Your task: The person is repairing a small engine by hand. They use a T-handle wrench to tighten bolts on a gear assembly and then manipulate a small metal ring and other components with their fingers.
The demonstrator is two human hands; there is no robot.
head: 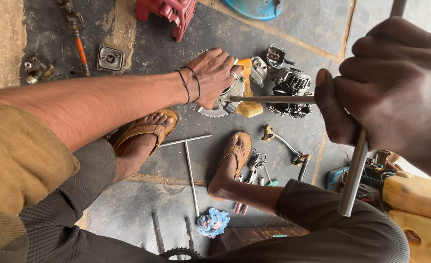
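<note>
My left hand (214, 73) presses down on a toothed metal sprocket (216, 110) that lies on the dark floor, partly over a yellow piece (249, 108). Two dark bands sit on that wrist. My right hand (393, 85), close to the camera, is closed on the crossbar of a metal T-handle wrench (354, 173). The wrench's long shaft (271, 99) runs left from the hand to the sprocket's hub, just under my left fingers.
A grey engine part (289, 91) lies beside the sprocket. A second T-handle wrench (190, 170) rests between my sandalled feet. A blue rag (212, 222), pliers, a red plastic piece (169, 12) and yellow jerrycans (415, 204) lie around.
</note>
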